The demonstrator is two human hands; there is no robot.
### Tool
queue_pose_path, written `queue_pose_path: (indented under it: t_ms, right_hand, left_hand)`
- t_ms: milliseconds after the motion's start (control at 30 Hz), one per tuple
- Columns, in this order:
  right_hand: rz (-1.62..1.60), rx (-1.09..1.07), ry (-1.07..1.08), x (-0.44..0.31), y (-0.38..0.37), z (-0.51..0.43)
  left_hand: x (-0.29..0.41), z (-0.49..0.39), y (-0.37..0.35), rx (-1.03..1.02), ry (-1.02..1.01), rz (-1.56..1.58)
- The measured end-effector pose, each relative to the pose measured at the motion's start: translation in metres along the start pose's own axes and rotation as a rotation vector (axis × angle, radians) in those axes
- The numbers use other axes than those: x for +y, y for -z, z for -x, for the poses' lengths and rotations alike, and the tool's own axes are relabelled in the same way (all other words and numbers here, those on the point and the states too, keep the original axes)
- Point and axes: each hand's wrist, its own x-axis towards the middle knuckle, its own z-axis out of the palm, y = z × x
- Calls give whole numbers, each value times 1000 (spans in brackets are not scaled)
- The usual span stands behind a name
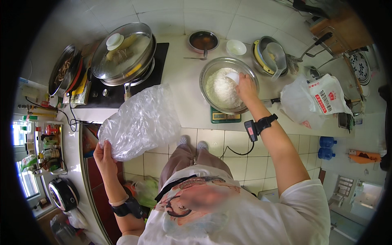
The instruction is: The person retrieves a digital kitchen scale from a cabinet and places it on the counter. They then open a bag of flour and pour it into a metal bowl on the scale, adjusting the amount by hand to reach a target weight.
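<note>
My left hand (pixel 105 156) pinches the lower left corner of a large clear plastic bag (pixel 144 122), which spreads out in front of the stove and over the counter's edge. Over a steel mixing bowl (pixel 204 87), my right hand (pixel 246 87) grips a small white cup (pixel 233 77) tilted against the heap of white flour (pixel 225 90). The bowl stands on a green kitchen scale (pixel 226 118) near the front of the counter. Part of the cup is hidden by my fingers.
On the stove (pixel 162 55) sits a lidded steel pan (pixel 137 65). Behind the bowl are a dark saucepan (pixel 203 41) and a white bowl (pixel 236 47). Nested basins (pixel 260 59), a knife handle (pixel 275 100) and a printed flour bag (pixel 327 95) lie to the right.
</note>
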Motion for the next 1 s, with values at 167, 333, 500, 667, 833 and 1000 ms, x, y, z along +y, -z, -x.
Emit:
queue_pose_path:
  t_ms: [167, 333, 500, 667, 833, 1000]
  right_hand:
    - [-156, 10, -21, -1, 0, 9]
    - [-161, 1, 21, 9, -8, 8]
    - [-333, -88, -14, 26, -22, -8]
    - [-712, -323, -305, 37, -25, -15]
    - [-865, -396, -483, 41, -27, -15]
    - [-1147, -453, -604, 51, -28, -9]
  left_hand:
    - [-5, 0, 5, 10, 7, 23]
    - [-9, -5, 3, 0, 9, 30]
    - [-12, -12, 5, -18, 7, 36]
    - [-17, -17, 9, -12, 1, 2]
    - [-18, -21, 13, -13, 18, -16]
    - [-17, -24, 11, 3, 16, -25]
